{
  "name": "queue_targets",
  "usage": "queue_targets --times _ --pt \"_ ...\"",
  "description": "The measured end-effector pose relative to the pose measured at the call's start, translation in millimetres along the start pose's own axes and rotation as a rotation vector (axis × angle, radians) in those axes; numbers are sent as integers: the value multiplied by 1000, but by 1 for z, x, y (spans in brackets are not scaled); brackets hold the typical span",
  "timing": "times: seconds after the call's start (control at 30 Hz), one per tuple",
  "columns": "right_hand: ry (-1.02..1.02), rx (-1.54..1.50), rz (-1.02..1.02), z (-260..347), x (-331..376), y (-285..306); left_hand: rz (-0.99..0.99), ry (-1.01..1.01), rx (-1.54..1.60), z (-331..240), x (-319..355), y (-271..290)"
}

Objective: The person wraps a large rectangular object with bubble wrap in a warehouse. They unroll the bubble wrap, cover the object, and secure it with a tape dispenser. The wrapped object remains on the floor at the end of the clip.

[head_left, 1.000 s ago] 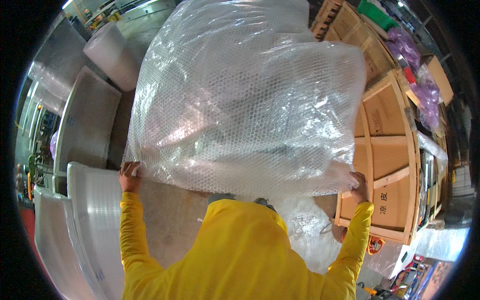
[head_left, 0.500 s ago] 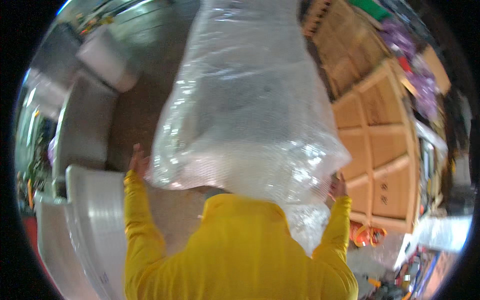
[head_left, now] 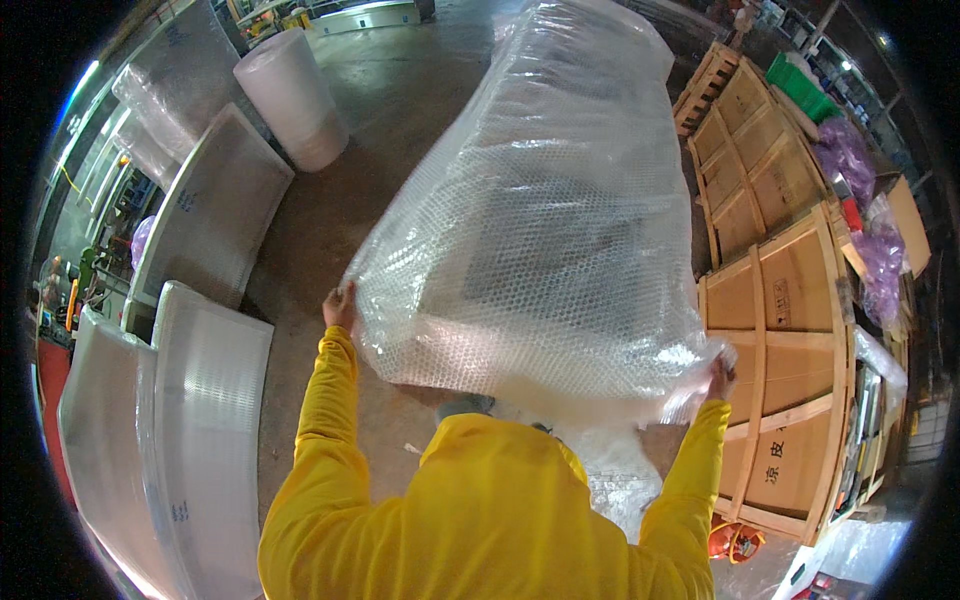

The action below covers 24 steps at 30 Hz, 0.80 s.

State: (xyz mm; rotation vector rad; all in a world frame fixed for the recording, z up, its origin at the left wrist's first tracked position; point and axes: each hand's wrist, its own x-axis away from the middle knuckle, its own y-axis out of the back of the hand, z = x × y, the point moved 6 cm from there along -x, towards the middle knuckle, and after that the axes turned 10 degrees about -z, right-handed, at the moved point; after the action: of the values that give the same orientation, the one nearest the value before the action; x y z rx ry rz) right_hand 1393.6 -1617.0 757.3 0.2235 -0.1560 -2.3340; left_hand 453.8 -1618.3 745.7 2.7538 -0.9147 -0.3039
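A large sheet of clear bubble wrap (head_left: 540, 260) drapes over a long, bulky object whose dark shape shows faintly through it. My left hand (head_left: 340, 307) is closed on the sheet's near left edge, arm stretched forward. At the near right corner, my right hand (head_left: 722, 376) grips a bunched part of the same sheet, its fingers partly hidden by the plastic. Between my hands, the near edge hangs loosely just ahead of my yellow hood (head_left: 490, 470). What lies under the wrap cannot be made out clearly.
Wooden-framed crates (head_left: 785, 350) stand close on my right, an orange-red object (head_left: 735, 542) at their foot. Along my left are plastic-wrapped panels (head_left: 210, 400). A white roll (head_left: 292, 100) stands upright at the far left, and a green crate (head_left: 803, 88) sits far right.
My left hand, open beside the sheet before, is now closed on its edge. My right hand has moved outward with the corner. The view has shifted and is sharper.
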Motion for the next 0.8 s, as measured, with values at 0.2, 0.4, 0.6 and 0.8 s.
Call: queue_targets --times 0.2,0.4,0.6,0.8 --pt "476 490 -416 118 -38 -7 -220 -151 -220 -30 -10 32" --pt "420 537 -576 171 -21 -4 -314 -94 -205 -35 -9 41" --pt "389 452 -218 110 -63 3 -203 58 -394 13 -41 53" --pt "-100 133 27 49 -48 60 23 142 195 40 -91 49"
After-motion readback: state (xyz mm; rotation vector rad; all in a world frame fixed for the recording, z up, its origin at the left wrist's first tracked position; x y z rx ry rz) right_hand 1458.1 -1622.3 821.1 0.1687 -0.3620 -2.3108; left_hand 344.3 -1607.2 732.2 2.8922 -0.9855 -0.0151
